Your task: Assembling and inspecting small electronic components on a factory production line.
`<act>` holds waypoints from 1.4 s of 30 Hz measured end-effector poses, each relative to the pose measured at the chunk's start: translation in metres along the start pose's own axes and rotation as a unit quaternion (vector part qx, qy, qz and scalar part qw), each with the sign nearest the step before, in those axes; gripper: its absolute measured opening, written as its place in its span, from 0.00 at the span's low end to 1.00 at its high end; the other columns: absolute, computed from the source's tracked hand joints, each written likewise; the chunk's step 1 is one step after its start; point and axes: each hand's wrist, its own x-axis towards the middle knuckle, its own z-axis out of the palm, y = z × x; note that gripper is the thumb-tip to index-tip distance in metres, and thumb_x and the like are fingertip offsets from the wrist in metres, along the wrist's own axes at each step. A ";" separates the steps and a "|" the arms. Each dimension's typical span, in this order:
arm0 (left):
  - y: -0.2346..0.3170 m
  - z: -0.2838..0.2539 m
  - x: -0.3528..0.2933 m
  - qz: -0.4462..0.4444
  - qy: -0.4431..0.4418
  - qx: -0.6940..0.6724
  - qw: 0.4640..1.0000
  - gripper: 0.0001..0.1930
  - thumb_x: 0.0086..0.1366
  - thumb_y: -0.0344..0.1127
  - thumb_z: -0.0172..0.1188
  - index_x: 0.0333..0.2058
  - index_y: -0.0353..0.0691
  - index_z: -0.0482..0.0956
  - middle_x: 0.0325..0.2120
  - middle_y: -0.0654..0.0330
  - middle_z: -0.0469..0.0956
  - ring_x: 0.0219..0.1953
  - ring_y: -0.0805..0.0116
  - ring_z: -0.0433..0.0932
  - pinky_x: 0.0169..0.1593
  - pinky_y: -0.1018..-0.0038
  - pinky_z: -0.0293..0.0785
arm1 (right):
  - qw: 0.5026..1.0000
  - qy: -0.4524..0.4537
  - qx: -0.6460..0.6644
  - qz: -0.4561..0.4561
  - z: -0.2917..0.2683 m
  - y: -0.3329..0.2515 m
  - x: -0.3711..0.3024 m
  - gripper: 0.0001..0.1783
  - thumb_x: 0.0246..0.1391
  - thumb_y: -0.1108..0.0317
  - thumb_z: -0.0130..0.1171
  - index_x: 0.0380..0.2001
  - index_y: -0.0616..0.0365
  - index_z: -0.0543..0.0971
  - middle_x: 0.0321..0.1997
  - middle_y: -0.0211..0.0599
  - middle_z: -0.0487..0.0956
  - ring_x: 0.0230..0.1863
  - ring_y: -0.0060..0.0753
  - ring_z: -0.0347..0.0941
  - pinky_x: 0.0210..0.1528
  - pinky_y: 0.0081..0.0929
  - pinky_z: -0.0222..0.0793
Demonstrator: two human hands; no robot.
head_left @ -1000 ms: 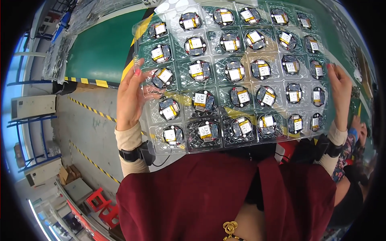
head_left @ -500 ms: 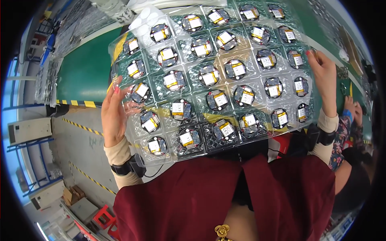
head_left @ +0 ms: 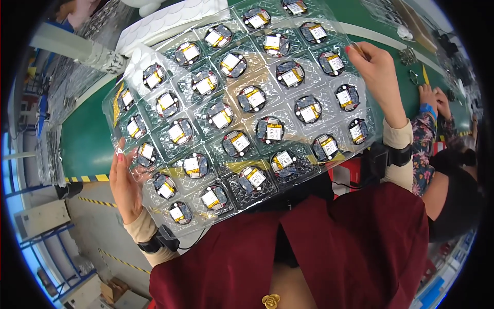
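Looks like a carry step, left hand (head_left: 124, 186) and right hand (head_left: 378, 76) pinching opposite edges of the tray (head_left: 333, 122), so next move wants those boards (head_left: 309, 109) kept steady.

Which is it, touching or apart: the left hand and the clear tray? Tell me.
Touching. The head view shows the left hand gripping the clear tray at its left edge, partly behind it and visible through it.

Tray (head_left: 288, 117): clear, glossy plastic, crosshatched in places; worktop (head_left: 85, 138) at nine o'clock: smooth, faintly sheened; shirt (head_left: 221, 262) at six: matt cloth; pendant (head_left: 270, 300) at six: shiny, metal-looking; floor (head_left: 87, 221) at eight: dull, smooth.
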 end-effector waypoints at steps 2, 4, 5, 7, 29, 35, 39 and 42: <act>0.002 0.003 -0.001 -0.005 -0.002 -0.003 1.000 0.23 0.64 0.45 0.43 0.55 0.40 0.60 0.41 0.55 0.69 0.21 0.80 0.68 0.26 0.84 0.68 | 1.000 0.002 -0.006 -0.006 0.000 0.000 0.002 0.16 0.49 0.64 0.53 0.19 0.67 0.67 0.13 0.25 0.55 0.18 0.15 0.47 0.18 0.20 0.44; 0.005 0.006 -0.001 -0.016 0.001 -0.008 1.000 0.23 0.64 0.45 0.43 0.54 0.40 0.61 0.41 0.55 0.69 0.20 0.80 0.68 0.26 0.83 0.68 | 1.000 0.006 -0.010 -0.011 0.000 0.000 0.005 0.15 0.49 0.64 0.53 0.20 0.67 0.67 0.13 0.26 0.55 0.18 0.15 0.47 0.18 0.21 0.44; 0.006 0.007 -0.001 -0.013 -0.001 -0.010 1.000 0.23 0.64 0.45 0.43 0.54 0.40 0.61 0.41 0.55 0.69 0.20 0.80 0.68 0.26 0.83 0.68 | 1.000 0.002 -0.011 -0.003 -0.001 -0.002 0.006 0.15 0.48 0.64 0.53 0.20 0.68 0.68 0.13 0.26 0.55 0.18 0.15 0.48 0.18 0.21 0.45; 0.009 0.009 -0.001 -0.026 -0.010 -0.015 1.000 0.22 0.64 0.44 0.43 0.54 0.40 0.60 0.42 0.55 0.69 0.21 0.78 0.68 0.26 0.82 0.69 | 1.000 -0.005 -0.013 0.012 -0.004 -0.005 0.006 0.14 0.48 0.65 0.53 0.21 0.68 0.70 0.12 0.27 0.56 0.18 0.15 0.48 0.18 0.21 0.45; 0.013 0.020 0.012 0.005 -0.011 -0.059 0.998 0.23 0.64 0.36 0.42 0.55 0.32 0.55 0.51 0.50 0.63 0.27 0.74 0.75 0.21 0.80 0.76 | 0.999 0.011 0.000 0.033 -0.009 -0.002 0.022 0.10 0.46 0.69 0.55 0.25 0.68 0.74 0.13 0.30 0.66 0.17 0.15 0.56 0.19 0.18 0.54; 0.016 0.017 0.009 0.008 -0.016 -0.067 0.998 0.23 0.64 0.36 0.42 0.56 0.32 0.53 0.45 0.46 0.67 0.24 0.73 0.75 0.22 0.79 0.77 | 0.999 0.012 0.005 0.040 -0.005 -0.006 0.021 0.10 0.47 0.68 0.54 0.25 0.68 0.74 0.13 0.28 0.64 0.18 0.13 0.55 0.19 0.17 0.52; 0.022 0.024 0.007 0.000 -0.003 -0.076 0.997 0.24 0.65 0.36 0.41 0.56 0.33 0.52 0.42 0.46 0.70 0.23 0.73 0.75 0.23 0.79 0.77 | 0.999 0.001 -0.004 0.037 -0.005 -0.005 0.020 0.10 0.47 0.68 0.54 0.25 0.68 0.73 0.13 0.27 0.64 0.18 0.13 0.54 0.18 0.17 0.51; 0.020 0.019 0.010 -0.008 0.005 -0.080 0.997 0.24 0.65 0.37 0.42 0.57 0.34 0.52 0.41 0.46 0.71 0.22 0.73 0.76 0.23 0.79 0.76 | 0.999 0.004 -0.006 0.036 -0.003 -0.008 0.020 0.10 0.48 0.69 0.54 0.25 0.68 0.73 0.14 0.26 0.63 0.18 0.12 0.54 0.19 0.17 0.50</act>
